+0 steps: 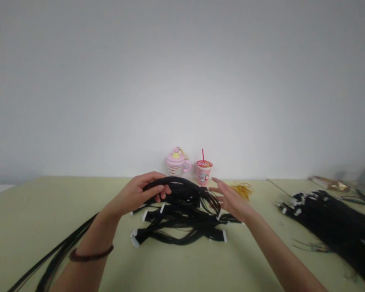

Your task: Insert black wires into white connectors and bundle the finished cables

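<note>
My left hand is closed round a bundle of black cables, fingers and thumb wrapped over it. The bundle arches to the right and bends down to a white connector end. Its other length trails behind my left forearm to the lower left. At the right end of the arch is my right hand, fingers stretched and apart, beside the cables; whether its fingertips touch them I cannot tell. Beneath both hands lie several folded black cable harnesses with white connectors.
A pale green table runs to a plain wall. Against the wall stand a pink lidded mug and a pink cup with a straw. Yellow rubber bands lie right of them. A large pile of black cables covers the right side.
</note>
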### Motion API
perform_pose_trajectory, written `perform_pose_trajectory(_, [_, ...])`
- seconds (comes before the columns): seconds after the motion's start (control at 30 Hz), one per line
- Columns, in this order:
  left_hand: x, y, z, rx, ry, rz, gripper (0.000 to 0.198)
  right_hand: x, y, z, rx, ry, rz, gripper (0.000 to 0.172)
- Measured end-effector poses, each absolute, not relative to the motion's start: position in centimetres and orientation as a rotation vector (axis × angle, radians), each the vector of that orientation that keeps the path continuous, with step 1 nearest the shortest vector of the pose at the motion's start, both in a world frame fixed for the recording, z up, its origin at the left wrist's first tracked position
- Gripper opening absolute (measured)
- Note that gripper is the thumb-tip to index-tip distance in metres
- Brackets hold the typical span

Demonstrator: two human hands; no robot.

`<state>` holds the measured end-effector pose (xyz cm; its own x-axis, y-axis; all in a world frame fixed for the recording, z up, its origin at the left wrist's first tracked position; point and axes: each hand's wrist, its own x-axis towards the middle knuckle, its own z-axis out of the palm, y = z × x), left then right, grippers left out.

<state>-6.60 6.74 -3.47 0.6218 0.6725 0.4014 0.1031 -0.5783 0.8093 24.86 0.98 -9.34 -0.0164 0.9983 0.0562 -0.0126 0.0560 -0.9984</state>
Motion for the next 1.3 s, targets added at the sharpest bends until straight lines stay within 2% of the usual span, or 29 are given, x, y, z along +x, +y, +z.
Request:
perform_pose_trajectory(0.07, [-6.1, 6.4, -3.4, 2.075, 0.609, 0.901, 0.017, 23.2, 1.3, -8.7, -1.059, -1.176, 1.524, 0.068])
perform_pose_trajectory(0.13, [-5.9, 6.3, -3.2, 2.09, 0.647, 0.916, 0.018, 22.7, 1.0, -8.8, -0.974, -1.201, 1.766, 0.078])
perform_pose_trajectory(0.2, [-6.2, 6.3, -3.1, 2.089, 0.696, 0.966, 0.018, 23.2, 0.4, -9.1, -0.928, -1.253, 1.797, 0.081])
perform_pose_trajectory(0.33, [-7.5, 6.8, -2.9, 2.089, 0.794, 0.977, 0.02, 25.6, -0.6, -8.9, -0.953, -1.259, 1.475, 0.052])
perform_pose_trajectory(0.47, [-9.6, 6.9, -2.9, 2.092, 0.913, 0.718, 0.015, 27.8, -0.9, -7.5, -0.983, -1.263, 1.232, 0.034])
perform_pose_trajectory(0.6, [-11.1, 6.5, -2.4, 2.09, 0.941, 0.644, 0.013, 29.5, -1.4, -6.5, -1.035, -1.302, 1.046, 0.029])
perform_pose_trajectory(0.97, [-11.6, 6.5, -1.8, 1.965, 0.94, 1.146, 0.021, 30.9, -2.2, -6.3, -1.02, -1.361, 0.834, 0.028])
perform_pose_trajectory(1.13, [-10.9, 5.9, -1.5, 1.906, 1.031, 1.289, 0.027, 30.8, -2.5, -5.9, -1.014, -1.543, 0.694, 0.016])
perform_pose_trajectory(1.3, [-10.4, 5.0, -0.8, 1.851, 1.102, 1.253, 0.027, 30.8, -3.0, -5.1, -0.959, -1.656, 0.445, 0.009])
